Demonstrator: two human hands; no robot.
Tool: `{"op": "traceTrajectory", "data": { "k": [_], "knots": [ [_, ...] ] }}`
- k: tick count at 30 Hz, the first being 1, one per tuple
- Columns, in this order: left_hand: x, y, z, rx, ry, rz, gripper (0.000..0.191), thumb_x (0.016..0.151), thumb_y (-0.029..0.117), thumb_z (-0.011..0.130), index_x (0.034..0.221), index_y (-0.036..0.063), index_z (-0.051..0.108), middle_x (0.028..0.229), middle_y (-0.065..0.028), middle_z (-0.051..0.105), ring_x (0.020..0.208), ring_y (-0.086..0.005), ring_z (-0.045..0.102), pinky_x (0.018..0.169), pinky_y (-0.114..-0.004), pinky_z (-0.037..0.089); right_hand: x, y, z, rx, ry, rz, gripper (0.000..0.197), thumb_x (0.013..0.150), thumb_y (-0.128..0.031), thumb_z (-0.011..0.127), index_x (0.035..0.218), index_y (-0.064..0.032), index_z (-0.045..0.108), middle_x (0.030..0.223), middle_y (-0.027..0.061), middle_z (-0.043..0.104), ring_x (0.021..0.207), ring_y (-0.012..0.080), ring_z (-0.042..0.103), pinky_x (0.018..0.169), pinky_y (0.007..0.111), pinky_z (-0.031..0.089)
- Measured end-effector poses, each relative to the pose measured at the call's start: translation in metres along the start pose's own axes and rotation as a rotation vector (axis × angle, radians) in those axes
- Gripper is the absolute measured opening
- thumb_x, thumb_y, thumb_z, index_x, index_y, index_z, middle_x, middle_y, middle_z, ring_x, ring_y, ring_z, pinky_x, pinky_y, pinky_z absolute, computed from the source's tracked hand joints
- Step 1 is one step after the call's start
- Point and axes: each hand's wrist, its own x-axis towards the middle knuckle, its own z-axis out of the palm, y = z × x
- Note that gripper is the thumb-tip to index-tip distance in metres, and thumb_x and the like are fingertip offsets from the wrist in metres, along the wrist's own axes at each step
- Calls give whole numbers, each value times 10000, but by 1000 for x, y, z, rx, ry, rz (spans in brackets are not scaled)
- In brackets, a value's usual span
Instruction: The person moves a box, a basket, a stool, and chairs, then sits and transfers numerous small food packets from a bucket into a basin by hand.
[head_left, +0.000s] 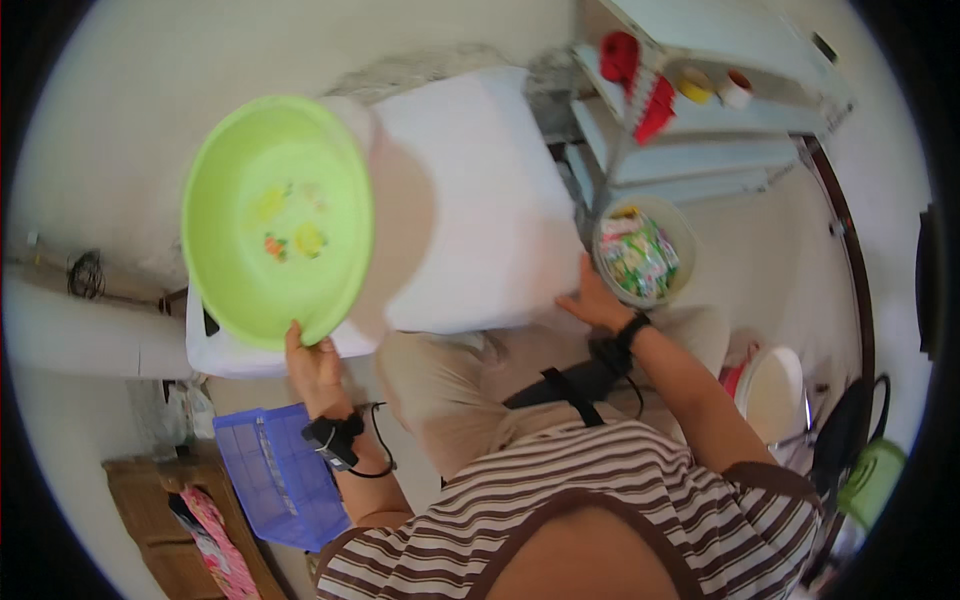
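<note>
A light green plastic basin (225, 217) with a flower and fruit print on its inner bottom is tilted at the left of the white-covered table (487, 195). My left hand (315, 371) grips the basin's near rim, thumb and fingers showing at the edge. It casts a shadow across the white cover. On the right, my right hand (600, 300) rests at the table's edge with fingers apart and nothing in it. Just beyond that hand stands a pale bucket (686, 247) filled with colourful plastic packets (641, 255).
A blue-purple plastic crate (281, 480) sits at lower left beside a wooden cabinet (165, 517). Pale shelves (697, 157) at upper right hold a red cloth (654, 112) and tape rolls (696, 85). A white-topped round container (772, 390) stands at right.
</note>
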Motion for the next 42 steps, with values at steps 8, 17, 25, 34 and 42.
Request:
{"op": "traceTrajectory", "data": {
  "k": [8,17,25,34,42],
  "knots": [
    [-7,-146,76,232,-114,-433,266,859,84,491,1101,-10,439,1036,-127,568,886,-232,599,661,-309,559,-6,48,-8,353,28,9,825,800,-382,550,1363,19,100,1317,273,307,1200,369,350,996,379,286],
    [-59,-193,67,501,47,87,404,896,404,363,1050,40,447,1064,-81,483,974,-210,467,794,-363,404,15,197,-91,240,353,421,652,702,-344,659,1194,19,434,1109,210,503,1054,319,490,861,370,409],
    [-110,-284,97,1620,-1083,702,279,766,81,552,1040,30,546,1071,-144,537,1041,-318,484,887,-394,365,130,304,-94,46,444,319,806,691,-356,677,1308,-8,293,1220,216,452,1155,327,416,939,373,351],
    [-86,-323,98,1957,-1137,926,360,784,271,515,1097,101,563,1252,-132,469,1159,-308,427,921,-480,303,154,317,-94,199,229,323,819,672,-405,702,1289,-9,336,1239,210,444,1168,304,409,962,350,332],
    [-85,-324,96,1951,-1098,984,359,788,268,504,1099,100,565,1231,-131,490,1139,-315,450,922,-474,303,141,292,-94,343,-28,304,879,641,-406,728,1312,-18,315,1281,169,412,1188,268,388,992,306,291]
  ]
}}
